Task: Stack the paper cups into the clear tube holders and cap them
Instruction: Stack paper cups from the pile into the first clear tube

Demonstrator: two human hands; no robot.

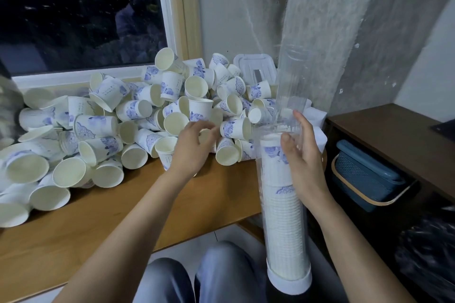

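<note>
A big heap of white paper cups (138, 115) with blue flower prints covers the wooden table (105, 214). My left hand (194, 147) reaches into the heap, its fingers curled around one cup (205, 134) at the pile's front. My right hand (302, 155) grips the upper part of a clear tube holder (283, 216), which stands upright at the table's right end. The tube is filled with stacked cups up to my fingers and sits in a white cap (289, 283) at its bottom. A second clear tube (293, 76) rises behind it.
A white plastic lid (256, 66) lies behind the heap by the wall. A dark window is at the back left. On the right, a dark wooden shelf (394, 130) holds a blue basket (364, 174). My knees show below the table edge.
</note>
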